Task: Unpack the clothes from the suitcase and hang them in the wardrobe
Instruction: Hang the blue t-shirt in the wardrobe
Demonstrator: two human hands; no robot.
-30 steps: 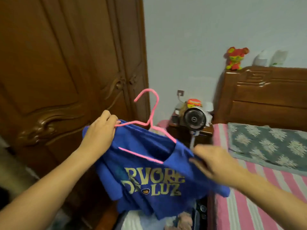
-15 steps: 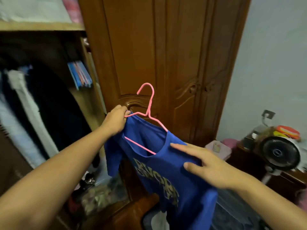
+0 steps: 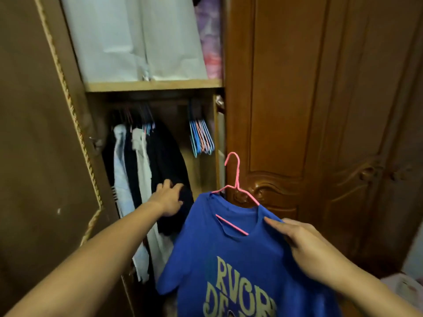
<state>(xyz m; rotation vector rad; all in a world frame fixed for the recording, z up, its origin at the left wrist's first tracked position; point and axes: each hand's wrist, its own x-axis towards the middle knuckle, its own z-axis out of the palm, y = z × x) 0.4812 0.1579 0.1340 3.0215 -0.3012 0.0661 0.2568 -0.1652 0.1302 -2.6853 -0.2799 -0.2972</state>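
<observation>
Reaching hand: your left hand [image 3: 169, 197] is in the wardrobe [image 3: 153, 85], fingers spread, touching the dark clothes [image 3: 169, 161] and holding nothing.
Spare hangers [image 3: 201, 138]: they hang on the rail, right of the dark clothes.
Shirt: the blue shirt [image 3: 229, 259] hangs on the pink hanger [image 3: 235, 186], outside the wardrobe by its closed door [image 3: 297, 110].
Holding hand: your right hand [image 3: 304, 245] grips the shirt's shoulder.

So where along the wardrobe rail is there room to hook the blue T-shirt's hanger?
The free stretch lies between the hanging clothes on the left and the bunch of empty hangers by the right wall. The left hand touches the dark garment at the gap's edge. The right hand holds the blue T-shirt on its pink hanger.
</observation>
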